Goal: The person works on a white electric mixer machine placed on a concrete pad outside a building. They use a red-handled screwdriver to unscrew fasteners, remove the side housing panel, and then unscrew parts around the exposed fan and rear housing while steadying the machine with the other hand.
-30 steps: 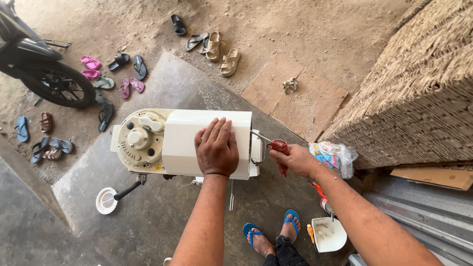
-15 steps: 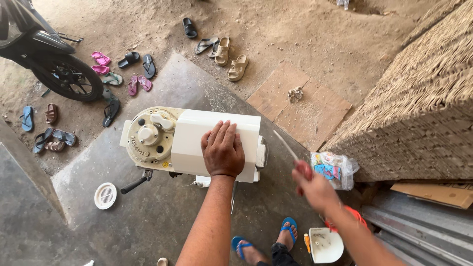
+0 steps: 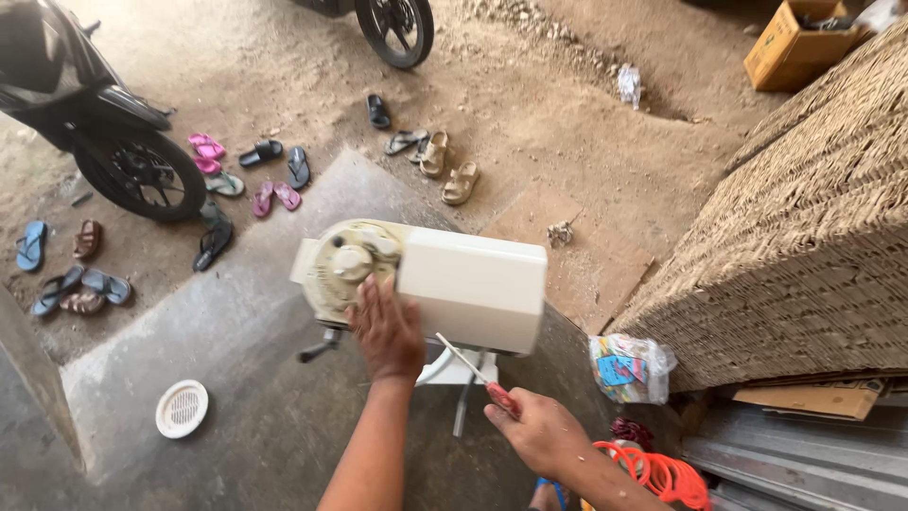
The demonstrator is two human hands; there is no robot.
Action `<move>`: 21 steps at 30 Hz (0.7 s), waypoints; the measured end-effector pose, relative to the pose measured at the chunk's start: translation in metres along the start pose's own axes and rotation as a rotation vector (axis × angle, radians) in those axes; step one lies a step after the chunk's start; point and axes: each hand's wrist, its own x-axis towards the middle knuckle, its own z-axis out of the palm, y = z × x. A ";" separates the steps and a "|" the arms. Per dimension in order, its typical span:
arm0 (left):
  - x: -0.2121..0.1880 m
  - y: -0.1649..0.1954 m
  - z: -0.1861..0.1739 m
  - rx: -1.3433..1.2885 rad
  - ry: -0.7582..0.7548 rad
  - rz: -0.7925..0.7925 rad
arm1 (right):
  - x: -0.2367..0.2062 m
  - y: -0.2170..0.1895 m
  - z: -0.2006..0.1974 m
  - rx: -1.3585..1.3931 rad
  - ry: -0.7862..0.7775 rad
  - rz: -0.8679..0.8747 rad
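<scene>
Cream appliance (image 3: 445,279), blue-labelled plastic bag (image 3: 629,367) nearby

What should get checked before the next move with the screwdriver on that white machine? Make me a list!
1. Left hand steadies the white machine: ok, palm rests on its front edge.
2. Right hand grips the screwdriver: ok, fingers wrap the red handle.
3. Screwdriver tip seated on a screw: cannot tell, the tip is near the casing.
4. Machine sits firmly on its stand: cannot tell, mostly hidden.
5. Orange coiled hose away from the feet: not ok, it lies under the right arm.
</scene>
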 end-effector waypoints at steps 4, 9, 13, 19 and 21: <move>0.006 -0.067 -0.020 0.267 -0.128 0.098 | 0.024 -0.068 0.058 -0.025 0.096 0.113; 0.024 -0.083 -0.042 0.193 -0.393 0.050 | 0.059 -0.122 0.112 0.006 0.252 0.292; 0.049 -0.095 -0.074 0.075 -0.617 0.038 | 0.071 -0.147 0.129 0.082 0.400 0.296; 0.076 -0.135 -0.105 0.060 -0.749 0.112 | 0.081 -0.188 0.137 0.287 0.369 0.515; 0.073 -0.144 -0.107 0.101 -0.801 0.176 | 0.086 -0.192 0.142 0.259 0.370 0.556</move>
